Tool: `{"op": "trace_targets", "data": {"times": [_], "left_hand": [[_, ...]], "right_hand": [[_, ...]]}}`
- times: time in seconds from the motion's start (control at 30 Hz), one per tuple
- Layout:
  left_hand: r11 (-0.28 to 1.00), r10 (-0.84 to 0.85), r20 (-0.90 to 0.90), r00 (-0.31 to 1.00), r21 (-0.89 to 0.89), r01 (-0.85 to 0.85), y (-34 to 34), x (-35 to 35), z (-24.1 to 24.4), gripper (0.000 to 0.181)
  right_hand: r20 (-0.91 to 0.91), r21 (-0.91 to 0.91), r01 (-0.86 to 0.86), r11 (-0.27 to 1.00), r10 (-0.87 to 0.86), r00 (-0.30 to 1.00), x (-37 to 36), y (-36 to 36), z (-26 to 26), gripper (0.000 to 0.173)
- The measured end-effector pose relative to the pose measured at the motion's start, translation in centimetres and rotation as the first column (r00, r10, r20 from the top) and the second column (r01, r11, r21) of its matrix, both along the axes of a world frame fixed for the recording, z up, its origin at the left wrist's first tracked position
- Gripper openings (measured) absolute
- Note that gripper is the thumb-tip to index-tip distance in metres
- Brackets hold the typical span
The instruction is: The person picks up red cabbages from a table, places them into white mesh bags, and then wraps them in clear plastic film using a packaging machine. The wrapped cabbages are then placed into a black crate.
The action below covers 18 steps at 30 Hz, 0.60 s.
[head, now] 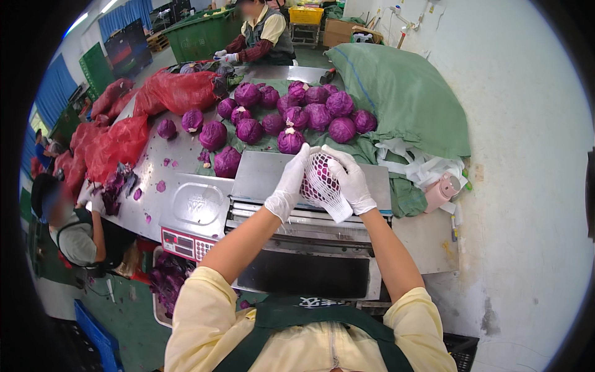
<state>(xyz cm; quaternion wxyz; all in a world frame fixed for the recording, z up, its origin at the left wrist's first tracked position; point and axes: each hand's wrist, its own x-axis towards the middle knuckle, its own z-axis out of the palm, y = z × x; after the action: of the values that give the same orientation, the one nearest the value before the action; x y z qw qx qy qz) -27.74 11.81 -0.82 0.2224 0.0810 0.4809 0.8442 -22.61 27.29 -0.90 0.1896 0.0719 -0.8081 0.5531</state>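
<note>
Both hands wear white gloves and hold one red cabbage [318, 176] inside a white foam net sleeve [335, 208]. My left hand [290, 183] presses against its left side, fingers reaching to the top. My right hand [349, 180] wraps the right side, thumb across the net. The sleeve's loose end hangs toward me over the rollers of a metal wrapping machine [251, 179]. Just beyond my hands, a red cabbage [291, 141] with a pale cut stem sits in front of several bare red cabbages [319, 116] on green woven cloth.
At left are a digital scale [197, 204], red mesh sacks [179, 90] and a co-worker [76, 223] handling purple leaves. Another person [260, 35] works across the steel table [155, 153]. A large green sack [404, 93], white plastic [409, 158] and a pink bottle [441, 191] are at right.
</note>
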Motion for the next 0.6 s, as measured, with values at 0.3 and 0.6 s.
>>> {"op": "trace_targets", "data": {"times": [0.3,0.6], "left_hand": [[0.954,-0.062,0.102,0.993,-0.288,0.089,-1.3,-5.0,-4.3,0.047],[0.735,-0.035,-0.247,0.969,-0.662,-0.142,-1.9,-2.7,-9.3,0.052]], "right_hand": [[0.071,-0.492,-0.035,0.87,0.08,0.994,-5.5,0.9,-4.4,0.046],[0.428,-0.834,0.271,0.481,0.252,0.868,-0.3,-0.1,-4.3,0.035]]}}
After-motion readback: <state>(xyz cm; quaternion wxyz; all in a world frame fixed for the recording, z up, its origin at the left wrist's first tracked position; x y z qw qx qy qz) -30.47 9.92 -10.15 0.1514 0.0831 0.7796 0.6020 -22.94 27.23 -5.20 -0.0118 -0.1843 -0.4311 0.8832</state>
